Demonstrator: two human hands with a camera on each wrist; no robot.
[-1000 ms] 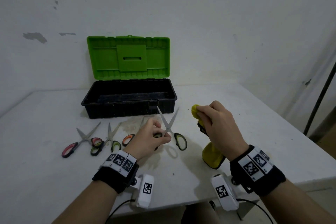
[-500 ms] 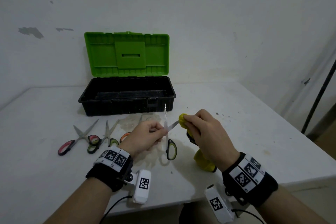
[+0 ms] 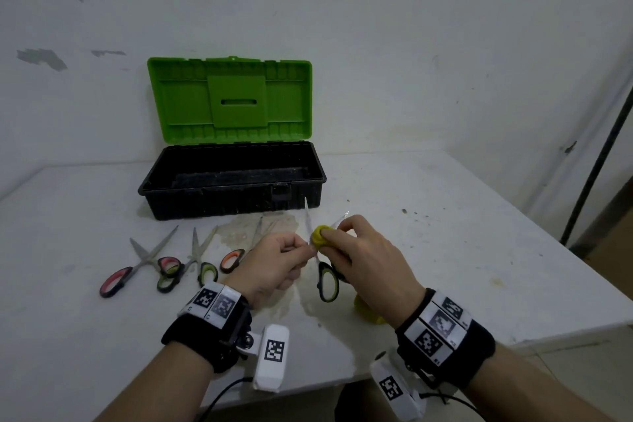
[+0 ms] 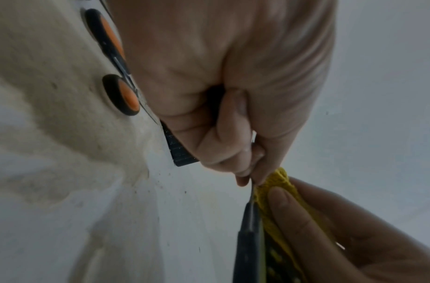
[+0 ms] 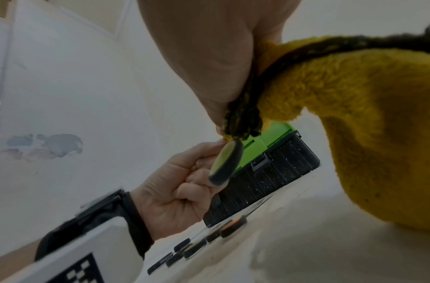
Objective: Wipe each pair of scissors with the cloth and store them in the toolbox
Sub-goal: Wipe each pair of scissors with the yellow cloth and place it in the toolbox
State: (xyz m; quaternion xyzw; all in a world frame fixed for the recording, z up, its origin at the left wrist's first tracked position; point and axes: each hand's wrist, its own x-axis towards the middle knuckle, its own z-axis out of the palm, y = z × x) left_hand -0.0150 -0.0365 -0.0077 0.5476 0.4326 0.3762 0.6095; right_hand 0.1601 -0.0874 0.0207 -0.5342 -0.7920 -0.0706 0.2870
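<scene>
Over the white tabletop (image 3: 445,250), the left hand (image 3: 274,264) pinches the green-handled scissors (image 3: 327,281) near the pivot, blades spread and pointing up. The right hand (image 3: 366,257) has its fingers (image 4: 293,214) curled round the yellow cloth (image 3: 320,236), pressing it on one blade. Three more pairs lie left of them, before the open toolbox (image 3: 233,178). Only square black-and-white code tags show on the wristbands (image 3: 442,325); no readable words.

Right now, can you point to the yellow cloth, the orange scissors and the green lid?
yellow cloth (image 3: 320,236): head view, the bunched end pinched against the blade.
orange scissors (image 3: 233,259): head view, the orange handle loop on the table.
green lid (image 3: 236,101): head view, the raised middle panel.
</scene>
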